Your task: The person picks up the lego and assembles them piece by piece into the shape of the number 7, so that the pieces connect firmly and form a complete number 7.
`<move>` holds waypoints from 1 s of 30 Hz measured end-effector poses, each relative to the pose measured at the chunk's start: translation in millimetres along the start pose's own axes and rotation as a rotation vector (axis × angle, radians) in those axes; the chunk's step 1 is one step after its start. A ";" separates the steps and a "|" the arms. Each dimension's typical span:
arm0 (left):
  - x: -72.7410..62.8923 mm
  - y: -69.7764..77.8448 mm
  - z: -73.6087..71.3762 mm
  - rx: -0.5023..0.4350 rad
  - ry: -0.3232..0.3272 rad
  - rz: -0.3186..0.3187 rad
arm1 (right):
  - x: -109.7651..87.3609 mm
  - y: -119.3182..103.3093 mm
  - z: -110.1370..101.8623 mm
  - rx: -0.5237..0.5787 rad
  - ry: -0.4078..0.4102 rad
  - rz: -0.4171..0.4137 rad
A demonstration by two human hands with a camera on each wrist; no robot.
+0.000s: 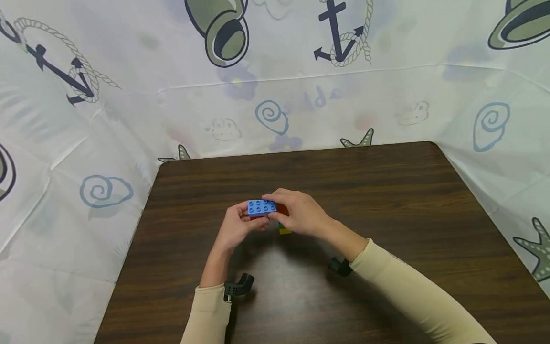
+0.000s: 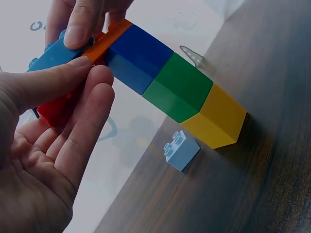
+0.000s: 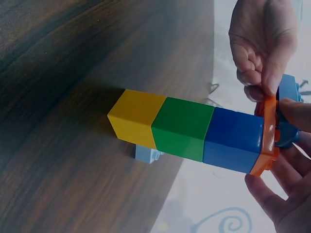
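Note:
A tower of toy building bricks stands on the table, with a yellow brick [image 2: 216, 116] lowest, then a green brick [image 2: 180, 87] and a dark blue brick [image 2: 138, 60]. Across its top lies a thin orange plate [image 3: 268, 131]. A blue eight-stud brick [image 1: 261, 207] sits above the plate, studs up, reaching out to the left. Beneath that overhang shows a red brick [image 2: 56, 109], partly hidden by fingers. My left hand [image 1: 238, 229] holds the red brick, thumb tip at the orange plate. My right hand [image 1: 302, 212] pinches the blue brick's right end between thumb and fingers.
A small light blue brick [image 2: 182, 150] lies on the dark wood table [image 1: 386, 191] behind the tower. Patterned white fabric [image 1: 292, 86] hangs around the table's back and sides. Black wrist cameras sit at both cuffs.

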State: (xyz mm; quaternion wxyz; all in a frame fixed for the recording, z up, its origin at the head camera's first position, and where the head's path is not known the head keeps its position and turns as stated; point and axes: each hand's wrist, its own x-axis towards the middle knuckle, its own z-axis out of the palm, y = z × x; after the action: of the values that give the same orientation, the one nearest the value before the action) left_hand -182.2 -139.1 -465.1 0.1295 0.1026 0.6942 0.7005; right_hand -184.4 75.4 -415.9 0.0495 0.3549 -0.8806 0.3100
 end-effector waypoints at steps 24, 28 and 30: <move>-1.3 4.2 0.7 -0.023 0.003 -0.036 | 5.9 -4.2 -5.6 -0.130 -0.072 0.032; -2.2 4.5 -0.7 -0.021 -0.023 -0.024 | 5.9 -3.6 -8.2 -0.131 -0.081 0.048; -3.1 4.9 -2.7 -0.028 -0.059 -0.015 | 5.6 -3.1 -9.5 -0.124 -0.090 0.056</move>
State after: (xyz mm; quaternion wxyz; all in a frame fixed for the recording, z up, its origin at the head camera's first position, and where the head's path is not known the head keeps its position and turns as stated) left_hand -180.3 -142.6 -460.2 0.1566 0.1165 0.6810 0.7058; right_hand -187.9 75.8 -405.0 0.0231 0.3402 -0.9090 0.2397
